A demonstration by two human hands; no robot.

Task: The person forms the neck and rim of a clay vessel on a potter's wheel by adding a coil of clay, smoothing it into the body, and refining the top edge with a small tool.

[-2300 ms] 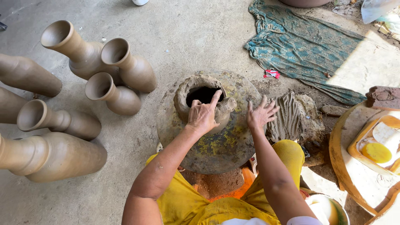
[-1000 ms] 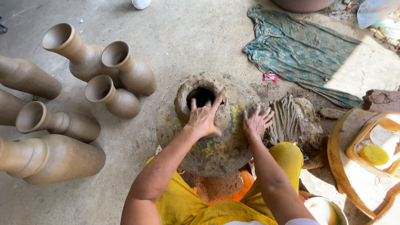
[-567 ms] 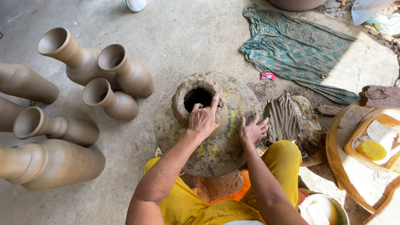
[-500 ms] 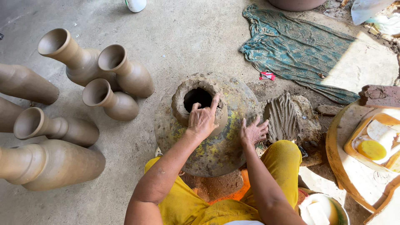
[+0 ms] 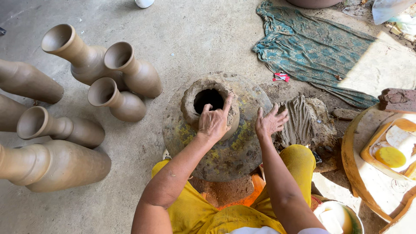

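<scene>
Concrete floor: left hand (image 5: 213,123) on clay ring (image 5: 209,105) (rt off).

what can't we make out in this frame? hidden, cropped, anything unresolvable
Head view only:
- Inside of the clay pot: the opening is dark, depth and contents unreadable.
- Left hand palm and its contact with the rim: covered by the hand's own back.
- Pot's lower half: hidden by its bulge and the person's lap.
- Leftmost clay vases: cut by the left edge.
- Yellow tray: cropped at the right edge.
</scene>
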